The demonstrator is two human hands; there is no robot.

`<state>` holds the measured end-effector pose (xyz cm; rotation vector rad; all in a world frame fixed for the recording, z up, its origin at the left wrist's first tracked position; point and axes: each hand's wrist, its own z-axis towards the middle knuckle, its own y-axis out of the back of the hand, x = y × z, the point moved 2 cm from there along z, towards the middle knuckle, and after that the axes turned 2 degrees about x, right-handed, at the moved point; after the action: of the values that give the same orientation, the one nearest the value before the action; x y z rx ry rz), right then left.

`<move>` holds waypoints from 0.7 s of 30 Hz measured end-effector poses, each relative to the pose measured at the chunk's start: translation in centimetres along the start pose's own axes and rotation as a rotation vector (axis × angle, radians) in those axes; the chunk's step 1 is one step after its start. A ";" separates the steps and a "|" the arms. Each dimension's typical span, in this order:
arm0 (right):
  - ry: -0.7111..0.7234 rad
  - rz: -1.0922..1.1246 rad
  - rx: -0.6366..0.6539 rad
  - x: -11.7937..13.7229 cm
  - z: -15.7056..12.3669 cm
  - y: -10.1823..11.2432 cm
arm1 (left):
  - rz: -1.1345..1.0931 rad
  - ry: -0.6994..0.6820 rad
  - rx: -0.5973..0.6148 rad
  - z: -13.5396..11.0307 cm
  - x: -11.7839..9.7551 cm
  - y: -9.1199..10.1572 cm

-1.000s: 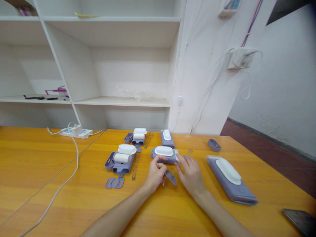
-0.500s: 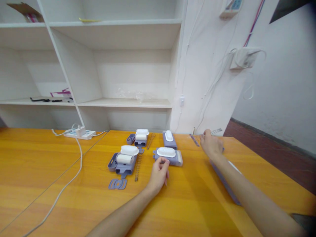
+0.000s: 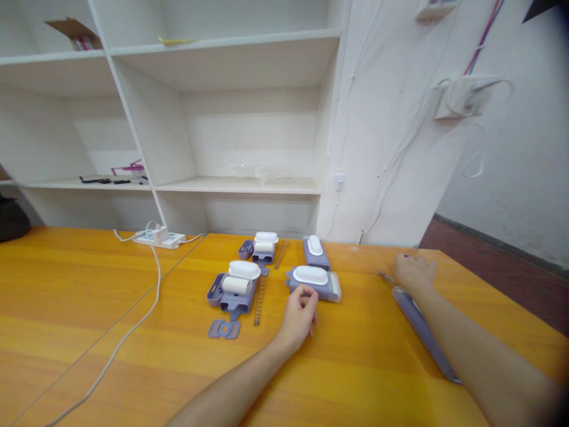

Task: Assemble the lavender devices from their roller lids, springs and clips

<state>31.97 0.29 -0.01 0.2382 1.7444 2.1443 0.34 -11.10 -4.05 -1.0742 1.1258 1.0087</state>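
Note:
My left hand (image 3: 301, 309) rests on the table with its fingers curled in and nothing visible in them. Just beyond it lies a purple casing (image 3: 329, 287) topped by a white oval bristled piece (image 3: 310, 275). Over at the right, my right hand (image 3: 414, 271) is smeared by motion and its grip is unclear. Close to its fingers is a thin purple strip (image 3: 386, 277). Beneath the right forearm, a long purple part (image 3: 425, 335) is partly hidden. Left of my left hand are a coil spring (image 3: 259, 301), a white roller (image 3: 237, 286) and a flat purple cut-out piece (image 3: 224, 329).
Farther back sit another purple casing (image 3: 316, 255), a small purple tray (image 3: 246, 249) and a second spring (image 3: 281, 254). A power strip (image 3: 166, 239) with a white cable (image 3: 146, 302) lies at the left. White shelves (image 3: 240, 185) stand behind the table.
My right hand has moved right, and the thin strip has shifted right and nearer. The spring seen beyond the right hand no longer shows. My left hand stays beside the casing; the view has turned left.

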 end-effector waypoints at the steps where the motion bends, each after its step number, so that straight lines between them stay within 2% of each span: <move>1: 0.017 -0.003 -0.009 0.2 0.0 0.2 | 0.004 0.002 -0.001 0.0 0.0 0.0; 3: 0.034 0.012 -0.030 0.9 -0.2 1.2 | 0.008 0.006 -0.002 0.0 0.0 0.0; 6: 0.083 0.041 -0.117 2.7 -0.7 4.0 | 0.012 0.003 -0.004 0.0 -0.1 0.0; 8: 0.120 0.095 -0.232 4.3 -1.8 6.1 | 0.010 0.000 -0.006 0.0 -0.2 -0.1; 10: 0.252 0.251 -0.320 6.0 -3.8 7.7 | -0.007 0.001 -0.005 0.0 -0.4 -0.1; 12: 0.442 0.504 -0.391 7.6 -6.8 8.5 | -0.057 0.010 0.000 -0.1 -0.6 -0.2; 14: 0.628 0.704 -0.428 8.9 -10.5 8.5 | -0.132 0.023 0.006 -0.2 -0.7 -0.3; 17: 0.884 0.791 -0.369 11.0 -15.7 7.3 | -0.201 0.072 0.004 -0.2 -0.6 -0.3; 19: 1.004 0.819 -0.326 12.3 -18.2 6.2 | -0.190 0.084 -0.046 -0.2 -0.7 -0.1; 21: 1.086 0.832 -0.311 13.5 -19.7 5.2 | -0.151 0.032 -0.137 -0.1 -0.9 0.1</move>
<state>11.74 -13.34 -0.61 -0.4757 1.9237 3.5559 0.08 -11.28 -3.19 -1.2692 0.9960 0.9620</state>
